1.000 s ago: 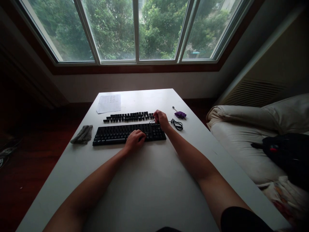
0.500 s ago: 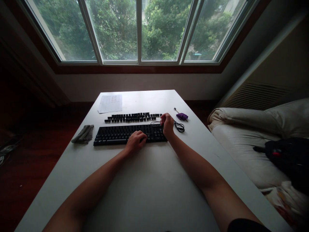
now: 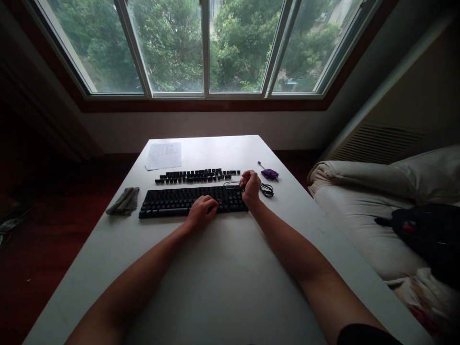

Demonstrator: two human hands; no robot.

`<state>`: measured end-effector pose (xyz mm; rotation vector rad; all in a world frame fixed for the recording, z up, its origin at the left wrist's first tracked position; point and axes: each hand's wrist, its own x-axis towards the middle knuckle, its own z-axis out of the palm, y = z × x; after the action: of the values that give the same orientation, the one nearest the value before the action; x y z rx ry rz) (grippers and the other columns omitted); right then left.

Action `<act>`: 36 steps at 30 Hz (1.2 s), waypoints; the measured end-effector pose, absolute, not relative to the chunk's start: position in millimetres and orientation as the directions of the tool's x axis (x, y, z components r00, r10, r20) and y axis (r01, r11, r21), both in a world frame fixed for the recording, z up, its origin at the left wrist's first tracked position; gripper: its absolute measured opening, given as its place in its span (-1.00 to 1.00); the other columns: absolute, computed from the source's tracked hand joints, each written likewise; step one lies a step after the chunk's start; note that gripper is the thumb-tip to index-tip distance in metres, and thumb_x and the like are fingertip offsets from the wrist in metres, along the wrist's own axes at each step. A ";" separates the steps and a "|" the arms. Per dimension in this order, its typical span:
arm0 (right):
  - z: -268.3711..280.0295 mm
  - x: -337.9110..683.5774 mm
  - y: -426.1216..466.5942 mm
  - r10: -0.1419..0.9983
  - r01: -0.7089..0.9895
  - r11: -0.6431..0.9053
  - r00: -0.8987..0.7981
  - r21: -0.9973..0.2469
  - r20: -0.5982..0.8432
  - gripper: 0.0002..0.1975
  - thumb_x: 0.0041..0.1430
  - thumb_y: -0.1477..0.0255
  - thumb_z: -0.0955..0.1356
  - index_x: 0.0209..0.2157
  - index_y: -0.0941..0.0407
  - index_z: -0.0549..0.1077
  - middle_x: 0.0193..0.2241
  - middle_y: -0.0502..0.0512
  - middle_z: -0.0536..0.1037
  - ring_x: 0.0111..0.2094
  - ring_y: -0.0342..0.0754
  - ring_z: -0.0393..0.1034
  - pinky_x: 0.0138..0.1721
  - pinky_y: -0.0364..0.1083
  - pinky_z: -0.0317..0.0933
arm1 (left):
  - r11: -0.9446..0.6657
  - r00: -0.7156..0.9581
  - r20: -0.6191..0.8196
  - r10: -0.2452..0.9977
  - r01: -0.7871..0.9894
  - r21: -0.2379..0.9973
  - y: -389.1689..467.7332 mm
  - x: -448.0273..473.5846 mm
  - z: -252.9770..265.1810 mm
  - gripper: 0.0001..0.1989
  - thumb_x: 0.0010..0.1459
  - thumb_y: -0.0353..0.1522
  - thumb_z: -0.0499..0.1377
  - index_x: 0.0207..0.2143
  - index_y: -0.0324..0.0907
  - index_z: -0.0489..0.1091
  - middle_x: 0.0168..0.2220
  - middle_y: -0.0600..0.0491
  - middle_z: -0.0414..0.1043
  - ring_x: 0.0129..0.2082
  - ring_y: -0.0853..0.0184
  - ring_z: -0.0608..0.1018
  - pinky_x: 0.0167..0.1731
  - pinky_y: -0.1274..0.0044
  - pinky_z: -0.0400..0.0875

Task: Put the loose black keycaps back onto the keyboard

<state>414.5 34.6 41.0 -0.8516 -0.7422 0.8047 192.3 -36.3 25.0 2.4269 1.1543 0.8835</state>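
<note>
A black keyboard (image 3: 168,201) lies across the white table, its right part beneath my hands. My left hand (image 3: 203,210) rests on it right of the middle, fingers bent down over the keys and front edge, holding it. Over the number pad is my right hand (image 3: 250,186), closed with its fingers curled together. Whatever it pinches is hidden from view. Behind the keyboard, several loose black keycaps (image 3: 196,176) stand in two rough rows. A coiled black cable (image 3: 267,190) sits just right of my right hand.
On the white table (image 3: 215,268) lie a grey cloth (image 3: 124,201) at left, a printed paper sheet (image 3: 164,155) at the far left, and a purple object (image 3: 270,174) beside a small thin-handled brush (image 3: 261,165). A pale sofa (image 3: 352,215) with a dark bag (image 3: 427,235) stands at right.
My right hand has turned slightly and dipped a little over the number pad. My left hand stays in place on the keyboard. The whole view has shifted slightly.
</note>
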 end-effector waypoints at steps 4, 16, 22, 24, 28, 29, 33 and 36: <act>42.8 413.0 34.2 0.823 -0.285 0.413 0.523 -0.865 0.220 -0.71 0.22 0.25 0.22 -0.54 0.07 0.29 -0.72 -0.16 0.10 -0.71 -0.23 0.07 -0.66 -0.19 0.05 | -0.632 0.486 0.404 0.775 0.583 0.510 -35.7 192.4 24.0 -0.86 0.26 -0.39 0.14 -0.24 -0.08 0.51 -0.21 0.01 0.48 -0.15 0.24 0.48 -0.10 0.39 0.38; 51.6 427.9 38.3 0.830 -0.360 0.386 0.538 -0.849 0.149 -0.72 0.20 0.21 0.20 -0.52 0.05 0.22 -0.71 -0.17 0.05 -0.71 -0.21 0.05 -0.67 -0.17 0.03 | -0.619 0.473 0.400 0.785 0.588 0.521 -34.9 192.7 23.0 -0.86 0.24 -0.40 0.14 -0.25 -0.07 0.51 -0.23 0.02 0.49 -0.16 0.23 0.48 -0.13 0.39 0.38; 63.2 421.4 31.9 0.878 -0.423 0.362 0.453 -0.831 0.153 -0.70 0.21 0.19 0.22 -0.53 0.05 0.22 -0.70 -0.16 0.02 -0.70 -0.21 0.03 -0.67 -0.16 0.02 | -0.623 0.475 0.402 0.783 0.598 0.505 -35.3 192.7 21.8 -0.86 0.25 -0.39 0.14 -0.26 -0.08 0.50 -0.24 0.01 0.48 -0.16 0.23 0.48 -0.13 0.39 0.37; 66.2 411.4 26.3 0.901 -0.456 0.350 0.403 -0.818 0.161 -0.70 0.22 0.20 0.23 -0.52 0.06 0.23 -0.69 -0.16 0.02 -0.69 -0.21 0.04 -0.66 -0.17 0.03 | -0.623 0.473 0.405 0.782 0.597 0.505 -36.2 192.8 22.2 -0.86 0.25 -0.38 0.13 -0.24 -0.08 0.50 -0.23 0.01 0.48 -0.16 0.23 0.48 -0.13 0.39 0.37; 71.9 387.4 10.8 0.945 -0.487 0.283 0.291 -0.827 0.153 -0.67 0.23 0.16 0.23 -0.51 0.06 0.26 -0.68 -0.14 0.04 -0.68 -0.20 0.06 -0.63 -0.16 0.10 | -0.612 0.459 0.405 0.791 0.591 0.525 -37.6 192.8 24.2 -0.85 0.25 -0.39 0.13 -0.18 -0.07 0.48 -0.21 0.02 0.47 -0.15 0.23 0.48 -0.12 0.40 0.38; 73.1 381.4 6.6 0.952 -0.492 0.273 0.264 -0.827 0.157 -0.67 0.24 0.15 0.23 -0.51 0.06 0.26 -0.68 -0.14 0.04 -0.67 -0.20 0.06 -0.62 -0.16 0.12 | -0.606 0.452 0.404 0.796 0.589 0.535 -37.9 192.8 24.8 -0.84 0.24 -0.39 0.14 -0.16 -0.07 0.47 -0.22 0.02 0.47 -0.14 0.23 0.49 -0.12 0.40 0.38; 76.3 360.5 -9.5 0.967 -0.507 0.243 0.194 -0.827 0.164 -0.65 0.27 0.14 0.21 -0.50 0.06 0.28 -0.67 -0.12 0.08 -0.65 -0.19 0.12 -0.59 -0.16 0.16 | -0.579 0.420 0.399 0.815 0.573 0.581 -38.7 192.9 26.1 -0.75 0.23 -0.35 0.16 -0.03 -0.06 0.42 -0.23 0.04 0.45 -0.17 0.25 0.49 -0.16 0.43 0.40; 77.3 349.8 -19.5 0.977 -0.525 0.207 0.155 -0.826 0.146 -0.65 0.27 0.15 0.21 -0.49 0.06 0.29 -0.66 -0.11 0.11 -0.65 -0.19 0.13 -0.58 -0.16 0.17 | -0.561 0.393 0.401 0.827 0.564 0.606 -39.0 193.4 25.5 -0.69 0.23 -0.32 0.18 0.03 -0.05 0.38 -0.22 0.05 0.45 -0.23 0.29 0.50 -0.22 0.46 0.41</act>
<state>349.8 -19.5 77.3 -0.7101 -0.7956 1.2157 193.4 -39.0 25.5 2.2839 1.2026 0.9748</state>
